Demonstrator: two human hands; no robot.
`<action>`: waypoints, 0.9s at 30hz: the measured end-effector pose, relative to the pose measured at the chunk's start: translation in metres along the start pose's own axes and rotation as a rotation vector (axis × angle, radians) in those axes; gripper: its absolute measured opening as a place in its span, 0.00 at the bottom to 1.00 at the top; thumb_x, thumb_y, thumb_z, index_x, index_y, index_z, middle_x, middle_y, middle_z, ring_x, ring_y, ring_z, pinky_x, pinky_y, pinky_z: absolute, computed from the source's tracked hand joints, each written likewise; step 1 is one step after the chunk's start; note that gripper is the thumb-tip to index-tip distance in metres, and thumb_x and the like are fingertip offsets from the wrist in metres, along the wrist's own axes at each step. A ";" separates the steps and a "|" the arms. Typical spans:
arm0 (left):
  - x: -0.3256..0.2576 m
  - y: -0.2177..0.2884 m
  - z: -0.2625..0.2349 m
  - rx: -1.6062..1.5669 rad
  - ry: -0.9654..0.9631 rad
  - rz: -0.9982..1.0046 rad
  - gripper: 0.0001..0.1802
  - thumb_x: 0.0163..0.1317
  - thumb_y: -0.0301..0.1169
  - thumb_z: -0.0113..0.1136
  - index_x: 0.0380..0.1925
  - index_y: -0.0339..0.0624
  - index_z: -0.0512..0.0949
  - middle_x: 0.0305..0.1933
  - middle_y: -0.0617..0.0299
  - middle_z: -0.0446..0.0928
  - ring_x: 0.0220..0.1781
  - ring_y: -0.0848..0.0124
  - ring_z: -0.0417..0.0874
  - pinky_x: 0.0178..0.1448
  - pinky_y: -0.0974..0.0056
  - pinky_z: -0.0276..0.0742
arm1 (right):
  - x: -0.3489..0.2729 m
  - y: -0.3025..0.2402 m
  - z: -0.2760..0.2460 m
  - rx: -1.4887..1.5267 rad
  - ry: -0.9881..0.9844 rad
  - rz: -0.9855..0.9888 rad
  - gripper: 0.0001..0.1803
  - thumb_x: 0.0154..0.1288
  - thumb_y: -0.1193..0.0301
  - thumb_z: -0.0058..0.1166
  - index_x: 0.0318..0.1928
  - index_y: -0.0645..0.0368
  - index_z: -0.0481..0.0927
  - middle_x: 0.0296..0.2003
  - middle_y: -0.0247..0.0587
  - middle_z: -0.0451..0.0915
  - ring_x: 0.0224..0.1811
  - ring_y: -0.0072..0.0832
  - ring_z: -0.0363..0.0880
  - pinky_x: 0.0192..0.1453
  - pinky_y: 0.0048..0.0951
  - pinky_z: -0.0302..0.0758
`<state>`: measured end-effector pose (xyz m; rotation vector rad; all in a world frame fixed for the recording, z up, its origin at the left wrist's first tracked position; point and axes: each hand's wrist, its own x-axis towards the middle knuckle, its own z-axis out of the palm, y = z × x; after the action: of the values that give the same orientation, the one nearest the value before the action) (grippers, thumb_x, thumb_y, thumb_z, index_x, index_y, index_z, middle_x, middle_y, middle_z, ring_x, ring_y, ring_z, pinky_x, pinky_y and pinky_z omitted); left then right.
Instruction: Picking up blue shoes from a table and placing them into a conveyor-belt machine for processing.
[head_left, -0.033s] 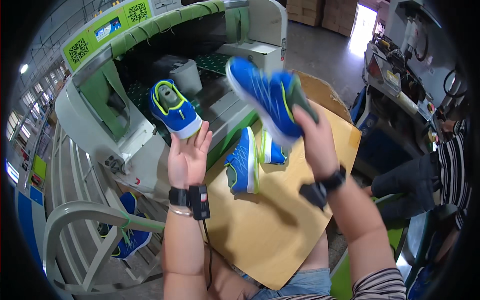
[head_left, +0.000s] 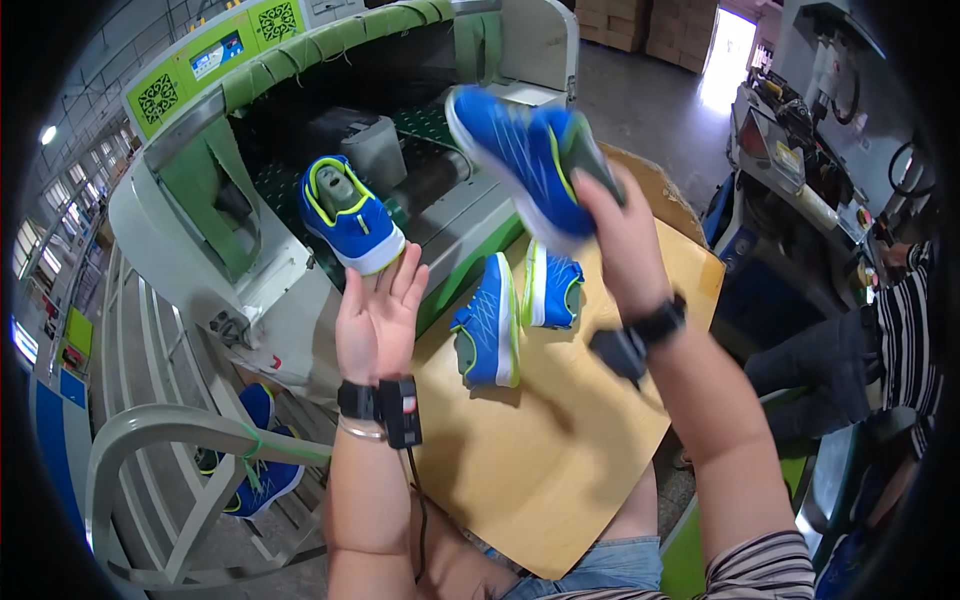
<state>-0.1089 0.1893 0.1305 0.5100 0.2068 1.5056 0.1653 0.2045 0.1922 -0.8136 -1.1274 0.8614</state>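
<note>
My right hand [head_left: 632,245] is closed round the heel and collar end of a blue sneaker [head_left: 525,160], which has a white sole and a grey-green last inside. It hangs in the air above the board, toe to the far left. My left hand [head_left: 378,325] lies palm up with its fingers stretched out. Its fingertips are at the heel of another blue sneaker [head_left: 352,222] at the machine's mouth; I cannot tell whether they bear its weight. Two more sneakers lie on their sides on the tan board: one nearer [head_left: 490,325], one just beyond [head_left: 550,290].
The tan board [head_left: 530,470] spans my lap up to the white-and-green machine [head_left: 290,330]. A metal rack [head_left: 140,440] with blue sneakers [head_left: 270,475] stands at the left. At the right are another machine [head_left: 770,230] and a person in a striped top [head_left: 905,340].
My right hand has shifted the sneaker slightly up and to the left, uncovering more of the farther sneaker on the board. My left hand has barely moved.
</note>
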 end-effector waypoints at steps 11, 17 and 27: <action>-0.071 -0.030 -0.037 0.872 0.305 -0.350 0.38 0.73 0.40 0.54 0.77 0.39 0.54 0.77 0.49 0.61 0.77 0.57 0.65 0.76 0.50 0.59 | 0.152 0.114 0.066 -0.948 -0.274 -0.197 0.45 0.71 0.69 0.54 0.80 0.32 0.43 0.74 0.76 0.49 0.77 0.62 0.53 0.76 0.44 0.61; -0.050 -0.092 -0.097 0.633 0.464 -0.825 0.20 0.71 0.49 0.57 0.57 0.53 0.74 0.55 0.68 0.81 0.57 0.69 0.75 0.64 0.51 0.65 | 0.019 0.207 -0.086 -1.096 -0.116 0.573 0.69 0.46 0.37 0.69 0.80 0.46 0.42 0.72 0.71 0.58 0.75 0.56 0.60 0.77 0.50 0.60; -0.069 -0.145 -0.051 1.016 0.366 -0.324 0.30 0.58 0.34 0.76 0.49 0.38 0.64 0.47 0.54 0.73 0.44 0.66 0.81 0.39 0.57 0.85 | -0.131 0.118 -0.094 -1.024 -0.092 0.497 0.57 0.48 0.46 0.73 0.75 0.49 0.59 0.62 0.63 0.67 0.64 0.60 0.72 0.69 0.46 0.72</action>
<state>-0.0057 0.1335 0.0093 0.9330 1.3147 1.0780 0.2111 0.1301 0.0128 -1.9727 -1.4795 0.6842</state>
